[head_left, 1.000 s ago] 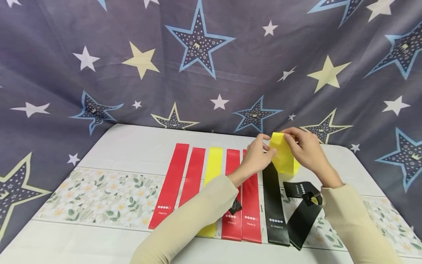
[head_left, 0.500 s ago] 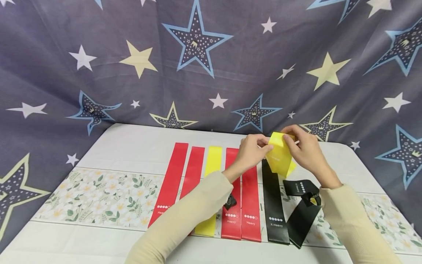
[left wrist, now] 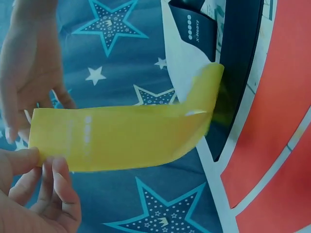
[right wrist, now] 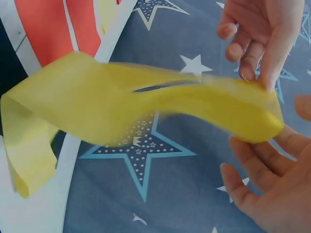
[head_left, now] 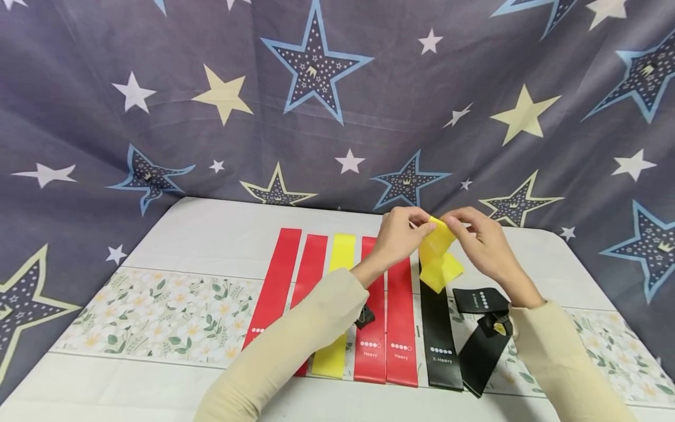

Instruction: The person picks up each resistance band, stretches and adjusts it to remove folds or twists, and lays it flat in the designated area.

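In the head view a yellow resistance band (head_left: 437,252) hangs folded over the far right of the table, its lower part twisted. My left hand (head_left: 398,237) pinches its top edge between thumb and fingertips, and the left wrist view shows the grip at the band's end corner. My right hand (head_left: 482,240) is at the band's other top edge. In the right wrist view the right hand's fingers (right wrist: 260,170) lie relaxed under the band's end, with the thumb apart from it. Below the yellow band lies a black X-Heavy band (head_left: 440,328).
Red Heavy bands (head_left: 401,328) and another yellow band (head_left: 331,357) lie lengthwise on the white table (head_left: 169,234). A second black band (head_left: 485,351) lies bent at the right. A small black item (head_left: 365,316) rests on a red band. A star-patterned cloth (head_left: 337,146) hangs behind.
The yellow band has swung and twisted, its lower end shifting left and down over the black band. My hands have drawn closer together at its top.
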`<action>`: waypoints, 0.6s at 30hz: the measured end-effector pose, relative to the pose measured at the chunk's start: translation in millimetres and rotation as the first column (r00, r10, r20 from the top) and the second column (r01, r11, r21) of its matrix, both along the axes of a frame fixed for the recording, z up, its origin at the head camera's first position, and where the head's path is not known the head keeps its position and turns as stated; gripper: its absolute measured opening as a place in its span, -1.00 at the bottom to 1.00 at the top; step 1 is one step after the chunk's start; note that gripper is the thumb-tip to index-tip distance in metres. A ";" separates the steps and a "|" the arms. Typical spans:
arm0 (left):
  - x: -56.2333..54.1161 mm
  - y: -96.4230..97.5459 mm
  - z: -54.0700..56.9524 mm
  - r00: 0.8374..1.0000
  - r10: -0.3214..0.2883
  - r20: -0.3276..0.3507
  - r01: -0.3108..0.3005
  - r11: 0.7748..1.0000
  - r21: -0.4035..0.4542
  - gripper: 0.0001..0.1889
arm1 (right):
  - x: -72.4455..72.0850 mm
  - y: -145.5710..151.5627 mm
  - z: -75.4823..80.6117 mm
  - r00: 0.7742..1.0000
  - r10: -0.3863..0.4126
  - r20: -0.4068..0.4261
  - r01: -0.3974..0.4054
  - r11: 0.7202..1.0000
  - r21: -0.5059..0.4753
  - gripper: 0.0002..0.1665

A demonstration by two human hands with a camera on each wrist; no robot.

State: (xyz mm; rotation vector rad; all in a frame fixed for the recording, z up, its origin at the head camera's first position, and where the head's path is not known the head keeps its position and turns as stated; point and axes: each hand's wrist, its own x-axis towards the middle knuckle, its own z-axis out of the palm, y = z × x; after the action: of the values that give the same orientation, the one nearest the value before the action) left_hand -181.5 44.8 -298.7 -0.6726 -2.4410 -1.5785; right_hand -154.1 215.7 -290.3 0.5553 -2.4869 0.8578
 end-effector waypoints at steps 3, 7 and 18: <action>0.4 -3.5 3.9 0.999 0.008 -0.034 -0.009 1.000 -0.012 -0.86 | 0.5 -2.8 0.6 0.996 0.001 -0.088 0.001 1.000 0.018 -0.83; 1.3 -6.3 8.7 0.998 0.010 -0.061 -0.010 1.000 -0.011 -0.84 | 2.2 -5.9 3.6 0.984 -0.027 -0.178 0.030 0.999 0.014 -0.87; 0.5 -8.4 11.3 0.991 -0.135 -0.014 0.135 0.967 0.215 -0.70 | 10.5 -20.4 36.6 0.976 -0.014 -0.218 0.009 1.000 -0.024 -0.89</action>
State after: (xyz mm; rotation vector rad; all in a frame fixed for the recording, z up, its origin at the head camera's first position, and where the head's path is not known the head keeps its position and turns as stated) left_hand -181.0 36.3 -287.4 -0.8131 -2.2212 -1.8597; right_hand -143.5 195.3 -253.7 0.5932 -2.2768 0.7758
